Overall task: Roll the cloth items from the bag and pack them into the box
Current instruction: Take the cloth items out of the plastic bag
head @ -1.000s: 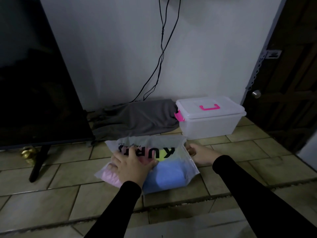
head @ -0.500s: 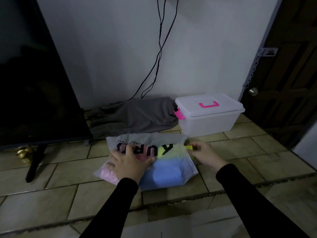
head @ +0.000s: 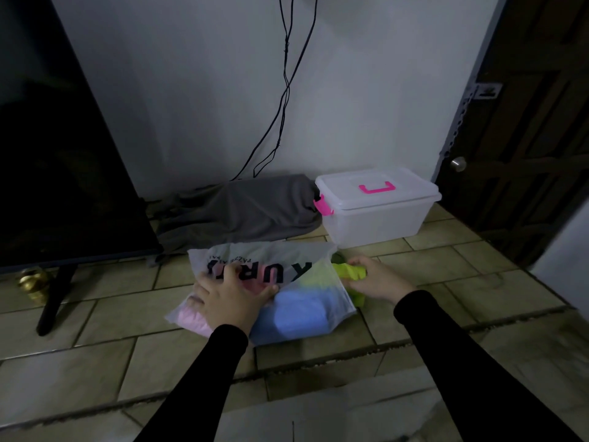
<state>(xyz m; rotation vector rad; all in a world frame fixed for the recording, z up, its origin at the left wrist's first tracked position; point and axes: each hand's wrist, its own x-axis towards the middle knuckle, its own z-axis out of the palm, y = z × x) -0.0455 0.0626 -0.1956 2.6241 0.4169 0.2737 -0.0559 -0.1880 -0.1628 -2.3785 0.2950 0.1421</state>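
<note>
Box [head: 379,205] sits lid-on at the floor's [head: 446,266] far edge by the wall, so nothing packed yet. Bag [head: 267,291] lies flat just in front of it, mouth facing right. Left hand [head: 231,301] presses flat on the bag, likely pinning it. Right hand [head: 376,277] grips the yellow cloth [head: 349,272], partly out of the mouth.

There was one view only, from a wide-angle camera worn on the person's head. It looked forward and steeply down at the tiled floor [head: 127,317], facing a white wall [head: 197,90]. Both sleeved arms reached in from the bottom edge, so the hands sat near the lens, at mid-frame. The box [head: 379,215] stood farther off by the wall. A dark screen [head: 54,173] edged the left side and a door [head: 535,148] the right.
</note>
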